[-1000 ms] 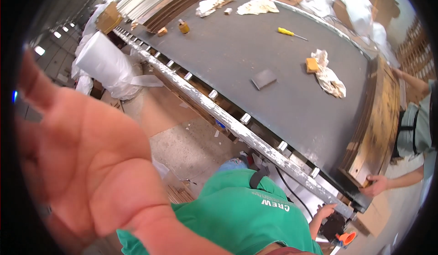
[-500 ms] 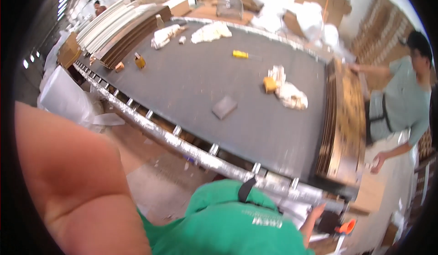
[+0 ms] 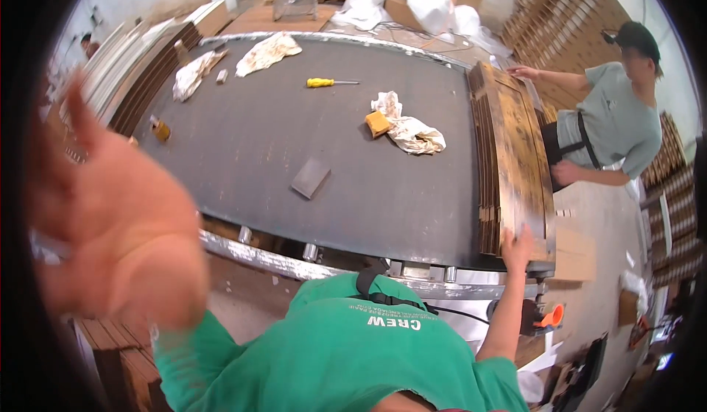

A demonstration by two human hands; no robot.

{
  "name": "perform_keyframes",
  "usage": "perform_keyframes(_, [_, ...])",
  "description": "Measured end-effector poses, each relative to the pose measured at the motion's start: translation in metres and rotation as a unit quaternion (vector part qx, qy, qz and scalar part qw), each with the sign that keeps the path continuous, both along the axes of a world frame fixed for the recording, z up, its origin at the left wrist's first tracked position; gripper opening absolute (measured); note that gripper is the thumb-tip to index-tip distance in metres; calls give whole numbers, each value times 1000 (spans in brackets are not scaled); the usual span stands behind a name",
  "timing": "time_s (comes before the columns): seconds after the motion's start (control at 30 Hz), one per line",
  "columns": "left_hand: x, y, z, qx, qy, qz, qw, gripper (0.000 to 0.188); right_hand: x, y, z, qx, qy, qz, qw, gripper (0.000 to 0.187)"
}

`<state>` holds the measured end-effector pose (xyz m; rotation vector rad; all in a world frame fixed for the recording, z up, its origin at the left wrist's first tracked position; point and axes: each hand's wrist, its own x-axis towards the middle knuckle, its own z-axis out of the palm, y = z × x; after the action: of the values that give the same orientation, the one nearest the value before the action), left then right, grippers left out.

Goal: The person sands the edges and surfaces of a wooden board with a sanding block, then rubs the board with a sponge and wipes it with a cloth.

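Observation:
My left hand (image 3: 140,228) is raised close to the camera, blurred, with its fingers apart and nothing in it. At the right end of the table, my right hand (image 3: 518,247) rests its extended fingers on the near end of a stack of brown wooden panels (image 3: 513,139). The top panel has dark, streaky grain. A person in a grey-green shirt (image 3: 615,106) stands beyond the stack, one hand (image 3: 524,73) at its far end. Left of the stack lie a stained white rag (image 3: 417,136) and a yellow sponge block (image 3: 377,124).
On the dark table (image 3: 243,147) lie a grey block (image 3: 311,178), a yellow-handled screwdriver (image 3: 321,83), a crumpled cloth (image 3: 268,53) and an amber bottle (image 3: 160,128). More panels (image 3: 140,73) are stacked at the left end. A metal rail (image 3: 272,263) runs along the near edge.
My right hand has moved up from below the table edge onto the panel stack. My left arm has shifted, bringing its open hand into view. The view has turned right.

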<state>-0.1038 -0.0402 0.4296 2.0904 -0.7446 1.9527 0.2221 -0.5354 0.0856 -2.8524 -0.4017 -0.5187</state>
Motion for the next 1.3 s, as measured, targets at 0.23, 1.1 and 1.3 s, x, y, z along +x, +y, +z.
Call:
perform_keyframes(0.23, [73, -16, -190, -378, 408, 21, 831, 20, -12, 56, -10, -96, -25, 28, 995, 69])
perform_keyframes(1.1, [298, -106, -360, -519, 662, 62, 537, 71, -27, 52, 6, 327, 394, -27, 859, 35])
perform_keyframes(1.3, [225, -37, -295, -446, 642, 134, 610, 56, -49, 141, -15, 690, 547, 43, 472, 38])
